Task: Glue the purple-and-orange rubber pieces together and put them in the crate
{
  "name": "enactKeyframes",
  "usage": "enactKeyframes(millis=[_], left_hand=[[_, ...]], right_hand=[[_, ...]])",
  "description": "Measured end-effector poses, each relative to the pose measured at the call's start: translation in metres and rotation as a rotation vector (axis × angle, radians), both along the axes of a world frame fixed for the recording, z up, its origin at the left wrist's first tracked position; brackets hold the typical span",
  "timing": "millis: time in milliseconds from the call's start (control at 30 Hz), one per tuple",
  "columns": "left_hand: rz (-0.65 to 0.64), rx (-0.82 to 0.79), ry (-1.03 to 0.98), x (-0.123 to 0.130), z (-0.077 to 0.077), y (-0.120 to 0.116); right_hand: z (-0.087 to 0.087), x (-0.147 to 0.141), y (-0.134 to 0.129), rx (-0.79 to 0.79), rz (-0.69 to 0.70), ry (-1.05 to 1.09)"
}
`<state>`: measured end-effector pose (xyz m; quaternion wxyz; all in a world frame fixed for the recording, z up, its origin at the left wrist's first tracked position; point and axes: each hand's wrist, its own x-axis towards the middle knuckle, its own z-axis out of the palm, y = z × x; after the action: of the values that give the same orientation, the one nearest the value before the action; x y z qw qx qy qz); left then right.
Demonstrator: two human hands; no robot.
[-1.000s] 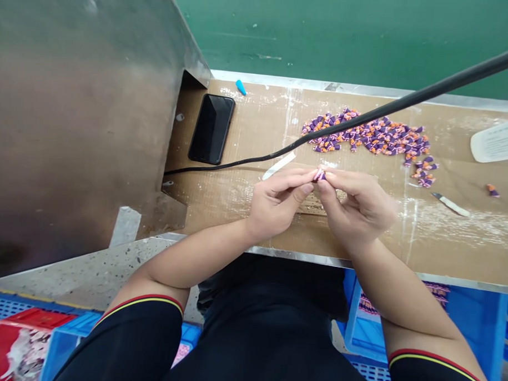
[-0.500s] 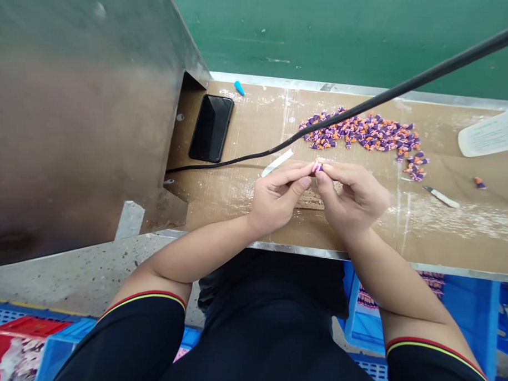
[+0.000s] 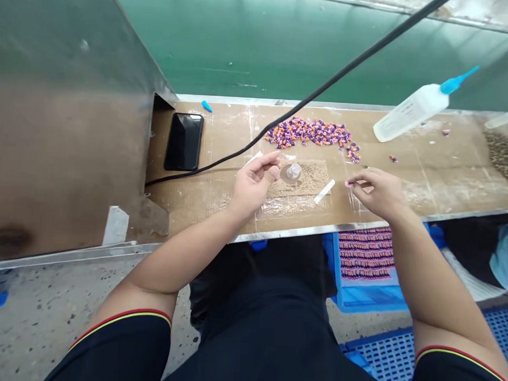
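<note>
Small pink piece (image 3: 348, 183) pinched between right hand (image 3: 379, 191) fingertips; left hand (image 3: 251, 186) curled, hold unclear, beside a clear cup (image 3: 293, 171).

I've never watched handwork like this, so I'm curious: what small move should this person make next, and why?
Probably bring the right hand toward the small clear container: its fingertips seem to pinch a tiny pink piece, and the container stands close by on the cardboard mat, beside the left hand.

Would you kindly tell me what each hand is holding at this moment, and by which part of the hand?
The right hand appears to pinch a tiny pink piece at its fingertips, though it is too small to identify. The left hand shows nothing held.
</note>
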<state>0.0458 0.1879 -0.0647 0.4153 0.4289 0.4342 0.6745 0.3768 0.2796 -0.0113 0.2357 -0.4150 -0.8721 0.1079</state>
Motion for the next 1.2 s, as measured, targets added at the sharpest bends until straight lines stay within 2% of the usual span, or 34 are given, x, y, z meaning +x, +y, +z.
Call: enactKeyframes(millis=[100,167,267,433,500,567,667,767,833,867,933,1067,1133,1200], left_hand=[[0.026,0.027,0.017,-0.002,-0.001,0.005],[0.036,0.034,0.027,-0.003,-0.002,0.008],[0.071,0.021,0.059,-0.008,-0.003,0.011],[0.096,-0.013,0.135,-0.013,-0.001,0.012],[0.116,0.005,0.171,-0.013,-0.001,0.011],[0.132,0.022,0.207,-0.013,-0.002,0.011],[0.148,0.041,0.244,-0.013,-0.003,0.012],[0.173,0.079,0.275,-0.013,-0.004,0.014],[0.172,0.135,0.349,-0.011,-0.003,0.013],[0.155,0.180,0.412,-0.009,-0.002,0.011],[0.073,0.315,0.555,-0.001,0.003,0.003],[-0.113,0.591,0.720,0.021,0.015,-0.017],[-0.141,0.645,0.719,0.027,0.018,-0.025],[-0.141,0.610,0.692,0.029,0.018,-0.029]], right_hand=[[-0.012,0.030,-0.006,-0.006,0.060,-0.215],[-0.020,0.036,-0.012,-0.019,0.040,-0.221],[-0.027,0.036,-0.019,-0.054,-0.065,-0.073],[-0.035,0.028,-0.025,-0.167,-0.105,0.095],[-0.039,0.034,-0.028,-0.222,-0.180,0.229],[-0.042,0.054,-0.036,-0.275,-0.303,0.410],[-0.045,0.109,-0.061,-0.314,-0.492,0.632],[-0.043,0.159,-0.099,-0.336,-0.687,0.735],[-0.040,0.168,-0.124,-0.367,-0.766,0.766],[-0.038,0.162,-0.135,-0.386,-0.769,0.782],[-0.035,0.131,-0.148,-0.422,-0.701,0.826],[-0.027,0.025,-0.150,-0.413,-0.454,0.893],[-0.025,-0.027,-0.143,-0.413,-0.364,0.944],[-0.026,-0.068,-0.133,-0.441,-0.287,1.008]])
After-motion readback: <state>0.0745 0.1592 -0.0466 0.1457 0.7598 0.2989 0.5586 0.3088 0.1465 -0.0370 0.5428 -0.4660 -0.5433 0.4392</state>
